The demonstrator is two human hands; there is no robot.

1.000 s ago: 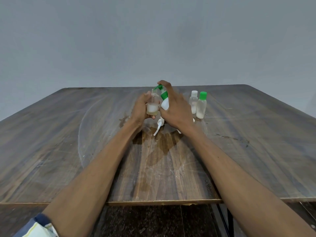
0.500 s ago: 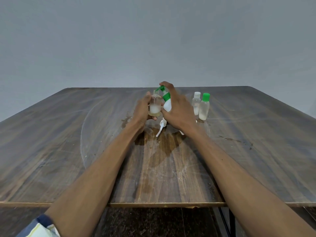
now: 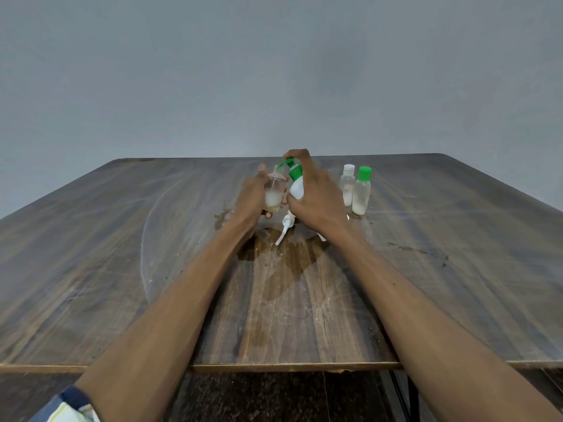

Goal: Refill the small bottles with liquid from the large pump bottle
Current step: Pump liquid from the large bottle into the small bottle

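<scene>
My left hand grips a small clear uncapped bottle, about a third full of whitish liquid, held upright above the table. My right hand is wrapped round the white pump bottle with the green collar, a finger lying on top of the green pump head. The green spout points at the small bottle's open mouth. Two more small bottles stand to the right: one with a white cap and one with a green cap, each holding some white liquid.
A white pump-top part lies on the wooden table just below my hands, beside a dark wet stain. A faint round clear sheet covers the table's middle. The table's front edge runs across the bottom.
Both hands and the bottles stay together in nearly the same spot; only the camera view has shifted slightly. The liquid level in the small bottle looks about the same.
</scene>
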